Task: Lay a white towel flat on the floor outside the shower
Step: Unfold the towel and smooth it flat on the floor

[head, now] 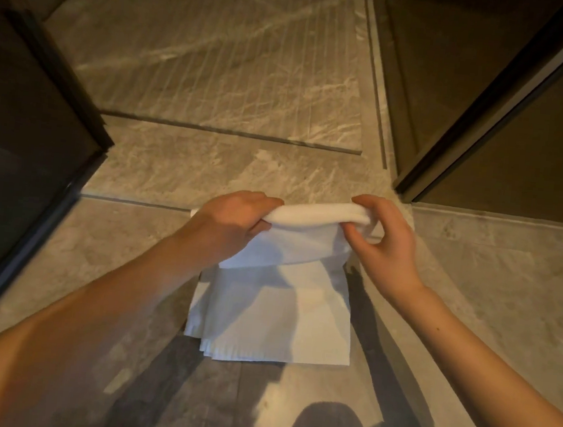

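Nearest the person, a dark shadow falls across the grey marble floor (124, 260), and two bare forearms reach forward over it. Between them hangs the white towel (274, 309), folded in several layers. Its stacked free edges point down and back toward the person, and its length runs from those edges up to the hands. Whether the lower edges touch the floor I cannot tell. The top fold runs side to side, bunched into a thick roll. The left hand (235, 219) grips one end of that roll with the fingers curled over it, and the right hand (385, 244) pinches the other end between thumb and bent fingers. Just beyond lies a stone threshold (230, 163), then the grooved shower floor (218, 69), flanked by a dark glass panel (23, 126) on the left and a dark-framed door (481, 122) on the right.
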Demonstrator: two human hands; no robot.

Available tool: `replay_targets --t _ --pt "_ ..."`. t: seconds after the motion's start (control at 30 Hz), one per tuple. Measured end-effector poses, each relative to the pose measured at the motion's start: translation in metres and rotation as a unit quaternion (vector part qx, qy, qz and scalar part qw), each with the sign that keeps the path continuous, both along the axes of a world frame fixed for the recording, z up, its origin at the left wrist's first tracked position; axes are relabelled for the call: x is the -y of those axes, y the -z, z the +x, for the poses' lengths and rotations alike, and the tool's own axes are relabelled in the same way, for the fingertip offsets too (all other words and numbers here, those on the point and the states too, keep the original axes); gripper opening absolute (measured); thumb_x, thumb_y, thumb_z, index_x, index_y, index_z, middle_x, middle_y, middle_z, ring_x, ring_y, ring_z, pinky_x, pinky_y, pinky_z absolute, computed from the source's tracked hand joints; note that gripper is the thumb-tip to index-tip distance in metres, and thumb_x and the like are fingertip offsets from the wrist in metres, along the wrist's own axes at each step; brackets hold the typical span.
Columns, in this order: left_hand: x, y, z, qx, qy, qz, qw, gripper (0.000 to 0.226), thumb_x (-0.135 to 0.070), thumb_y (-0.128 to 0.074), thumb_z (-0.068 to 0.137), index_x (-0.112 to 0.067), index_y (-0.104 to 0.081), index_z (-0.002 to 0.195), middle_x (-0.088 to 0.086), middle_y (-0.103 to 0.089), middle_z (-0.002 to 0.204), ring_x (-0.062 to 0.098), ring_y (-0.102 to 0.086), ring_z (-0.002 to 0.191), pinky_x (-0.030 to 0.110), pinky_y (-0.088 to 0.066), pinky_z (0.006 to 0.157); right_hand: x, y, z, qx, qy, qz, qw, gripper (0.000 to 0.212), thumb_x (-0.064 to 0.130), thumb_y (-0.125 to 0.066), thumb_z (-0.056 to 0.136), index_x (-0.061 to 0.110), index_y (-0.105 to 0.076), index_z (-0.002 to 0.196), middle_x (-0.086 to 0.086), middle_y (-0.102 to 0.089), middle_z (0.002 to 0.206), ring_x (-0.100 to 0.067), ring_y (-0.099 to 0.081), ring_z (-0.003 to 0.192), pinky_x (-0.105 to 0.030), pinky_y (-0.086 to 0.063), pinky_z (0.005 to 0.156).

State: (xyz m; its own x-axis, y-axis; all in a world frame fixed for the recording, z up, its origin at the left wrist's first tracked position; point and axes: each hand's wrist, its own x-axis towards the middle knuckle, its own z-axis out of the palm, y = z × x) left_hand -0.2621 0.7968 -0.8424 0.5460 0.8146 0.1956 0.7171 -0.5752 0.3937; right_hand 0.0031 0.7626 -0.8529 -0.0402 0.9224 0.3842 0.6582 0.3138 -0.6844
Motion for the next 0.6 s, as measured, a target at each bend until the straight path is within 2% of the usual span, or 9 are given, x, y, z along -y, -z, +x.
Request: replay_targets --t 0.17,0.3,0.33,0.43,0.5,0.6 --pt "-0.054 -0.007 0.011 -0.068 -0.022 0.069 0.995 0.030 -0.015 -0.064 0.085 -0.011 -0.063 0.114 0.014 -0.066 0.103 0.036 -0.057 0.098 0.042 -0.043 0.083 -0.049 0.002 -0.008 0.063 0.056 0.000 0.996 0.027 0.014 -0.070 0.086 0.007 -0.062 0.111 -0.009 -0.063 0.105 -0.023 -0.056 0.099 -0.027 -0.038 0.080" --pt "-0.059 0.008 0.017 -0.075 -0.050 0.086 0.992 0.044 -0.013 -0.062 0.086 -0.012 -0.054 0.130 0.009 -0.059 0.124 0.031 -0.051 0.113 0.042 -0.040 0.093 -0.076 0.009 -0.010 0.073 0.074 -0.035 0.994 0.027 0.016 -0.069 0.087 0.006 -0.064 0.111 -0.011 -0.064 0.105 -0.028 -0.058 0.101 -0.029 -0.040 0.080" --pt "-0.056 0.013 0.018 -0.070 -0.052 0.088 0.992 0.049 -0.013 -0.063 0.086 -0.011 -0.052 0.134 0.009 -0.057 0.130 0.031 -0.051 0.118 0.041 -0.039 0.098 -0.080 0.010 -0.012 0.083 0.077 -0.044 0.993 0.029 0.017 -0.068 0.088 0.006 -0.063 0.115 -0.012 -0.064 0.110 -0.029 -0.057 0.105 -0.030 -0.040 0.083" --pt "-0.036 0.032 0.025 -0.052 -0.068 0.077 0.993 0.057 -0.016 -0.063 0.089 -0.008 -0.045 0.142 0.011 -0.050 0.144 0.031 -0.045 0.133 0.041 -0.030 0.112 -0.080 0.013 -0.025 0.147 0.093 -0.053 0.983 0.046 0.019 -0.060 0.093 0.007 -0.052 0.137 -0.013 -0.053 0.137 -0.030 -0.045 0.129 -0.036 -0.036 0.107" --pt "-0.014 0.051 0.029 -0.058 -0.088 0.068 0.992 0.060 -0.023 -0.057 0.094 -0.008 -0.035 0.148 0.009 -0.037 0.154 0.027 -0.032 0.143 0.041 -0.019 0.119 -0.063 0.023 -0.040 0.194 0.072 -0.047 0.977 0.052 0.024 -0.052 0.097 0.009 -0.042 0.146 -0.012 -0.043 0.150 -0.028 -0.034 0.141 -0.040 -0.025 0.119" --pt "0.017 0.081 0.028 -0.109 -0.103 0.028 0.988 0.061 -0.038 -0.037 0.099 -0.012 -0.022 0.153 0.004 -0.019 0.161 0.021 -0.013 0.149 0.045 -0.011 0.121 -0.023 0.052 -0.058 0.253 0.013 -0.082 0.964 0.055 0.035 -0.036 0.101 0.017 -0.030 0.153 -0.005 -0.029 0.159 -0.022 -0.017 0.149 -0.038 -0.007 0.122"
